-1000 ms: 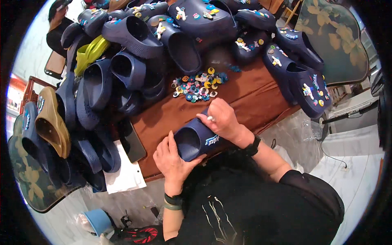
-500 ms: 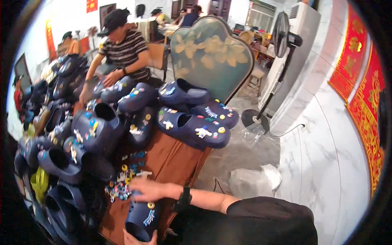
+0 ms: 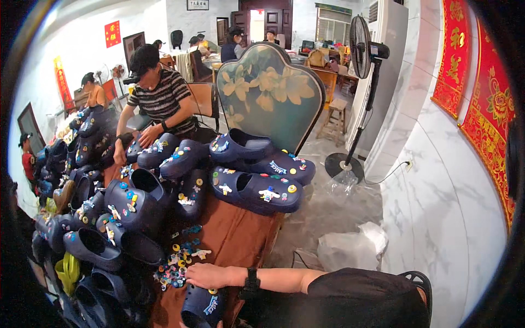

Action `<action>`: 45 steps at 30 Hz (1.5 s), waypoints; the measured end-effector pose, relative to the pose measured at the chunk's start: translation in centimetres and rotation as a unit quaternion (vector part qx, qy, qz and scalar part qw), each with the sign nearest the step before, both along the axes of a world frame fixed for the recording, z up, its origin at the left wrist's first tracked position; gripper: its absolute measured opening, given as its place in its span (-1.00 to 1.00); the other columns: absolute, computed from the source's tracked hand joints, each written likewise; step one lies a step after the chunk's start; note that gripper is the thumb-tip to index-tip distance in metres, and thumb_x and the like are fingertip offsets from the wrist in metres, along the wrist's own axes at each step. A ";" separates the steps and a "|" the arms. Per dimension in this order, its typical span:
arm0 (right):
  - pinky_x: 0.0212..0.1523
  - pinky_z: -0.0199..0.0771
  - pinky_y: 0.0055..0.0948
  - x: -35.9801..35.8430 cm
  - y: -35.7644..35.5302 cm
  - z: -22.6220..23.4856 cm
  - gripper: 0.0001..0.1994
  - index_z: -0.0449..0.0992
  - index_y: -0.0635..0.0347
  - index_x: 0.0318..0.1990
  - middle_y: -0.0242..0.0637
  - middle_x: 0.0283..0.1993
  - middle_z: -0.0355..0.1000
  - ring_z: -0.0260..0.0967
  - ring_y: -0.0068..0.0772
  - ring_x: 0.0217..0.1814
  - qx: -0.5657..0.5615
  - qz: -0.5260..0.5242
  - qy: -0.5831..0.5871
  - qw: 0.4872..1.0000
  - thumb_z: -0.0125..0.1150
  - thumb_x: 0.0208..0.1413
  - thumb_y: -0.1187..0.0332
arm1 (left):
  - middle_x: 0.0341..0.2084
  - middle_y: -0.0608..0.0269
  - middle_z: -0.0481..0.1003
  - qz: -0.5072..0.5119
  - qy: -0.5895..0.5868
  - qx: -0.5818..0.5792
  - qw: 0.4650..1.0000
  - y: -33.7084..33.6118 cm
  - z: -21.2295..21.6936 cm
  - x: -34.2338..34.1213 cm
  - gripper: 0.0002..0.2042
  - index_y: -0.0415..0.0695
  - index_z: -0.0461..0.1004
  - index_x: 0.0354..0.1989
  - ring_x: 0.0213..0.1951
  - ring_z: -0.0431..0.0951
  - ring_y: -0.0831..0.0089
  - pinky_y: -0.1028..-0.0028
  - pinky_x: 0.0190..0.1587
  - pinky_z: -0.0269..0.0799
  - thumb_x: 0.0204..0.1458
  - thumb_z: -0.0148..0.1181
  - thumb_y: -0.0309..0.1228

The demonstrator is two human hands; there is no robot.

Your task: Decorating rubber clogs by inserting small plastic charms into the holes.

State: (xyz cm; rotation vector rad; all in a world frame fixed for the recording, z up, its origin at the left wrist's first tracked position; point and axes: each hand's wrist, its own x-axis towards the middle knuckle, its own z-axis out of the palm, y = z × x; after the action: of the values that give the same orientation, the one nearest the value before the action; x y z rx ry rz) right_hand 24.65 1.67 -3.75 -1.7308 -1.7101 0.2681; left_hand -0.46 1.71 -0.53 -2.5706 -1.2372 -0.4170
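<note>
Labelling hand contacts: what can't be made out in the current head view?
All head view:
- Left hand: mostly cut off by the lower edge; grip unreadable.
- Navy clog at the hands: near end cut off by that edge.
- Right hand: underside hidden by its own back; can't tell if it holds anything.
- Loose charms: many too small to identify.

Navy clog (image 3: 192,314), open heel end nearest the wearer, blue-and-white badge (image 3: 211,305) and yellow charm (image 3: 213,291) on its upper | Multicolored loose charms (image 3: 174,273), heaped just beyond its toe.

Gold characters on red banners (image 3: 455,61) and poster (image 3: 112,34), dark characters on framed sign (image 3: 197,5), pale lettering on clogs (image 3: 198,305)
</note>
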 end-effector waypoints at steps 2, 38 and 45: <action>-0.14 0.41 -0.05 0.2 0.4 -0.8 -0.77 0.40 0.27 -0.16 -0.05 -0.23 0.37 0.37 0.07 -0.15 0.016 -0.006 -0.017 1.000 -0.02 0.29 0.25 | -0.17 -0.04 0.54 -0.024 -0.084 -0.004 0.996 -0.4 1.3 0.2 -0.03 -0.23 0.47 0.08 -0.16 0.55 -0.01 0.11 -0.16 0.48 -0.36 0.34 0.40; 0.14 0.24 -0.19 0.7 -0.5 0.0 -0.76 0.44 0.23 -0.08 -0.07 -0.10 0.36 0.25 -0.02 0.10 0.134 -0.191 0.239 0.943 0.12 0.21 0.28 | -0.07 0.00 0.44 0.087 -0.166 -0.052 0.981 -1.8 -0.1 1.0 0.04 -0.27 0.31 0.18 -0.03 0.43 0.04 0.10 -0.05 0.34 -0.37 0.37 0.34; 0.15 0.32 -0.14 -0.5 -1.1 1.2 -0.41 0.35 0.24 0.10 0.06 0.07 0.39 0.34 0.05 0.16 -0.049 -0.094 0.231 0.967 0.27 0.07 -0.01 | -0.06 0.04 0.42 0.076 -0.168 -0.043 0.982 -2.1 -0.3 0.3 0.02 -0.25 0.32 0.18 -0.04 0.40 0.07 0.13 -0.05 0.30 -0.38 0.41 0.30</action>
State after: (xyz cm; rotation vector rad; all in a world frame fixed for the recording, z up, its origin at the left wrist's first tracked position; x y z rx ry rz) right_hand 24.12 0.60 -2.52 -1.7199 -1.2054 0.6236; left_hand -0.12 -0.42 -0.87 -2.5225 -1.5826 -0.8070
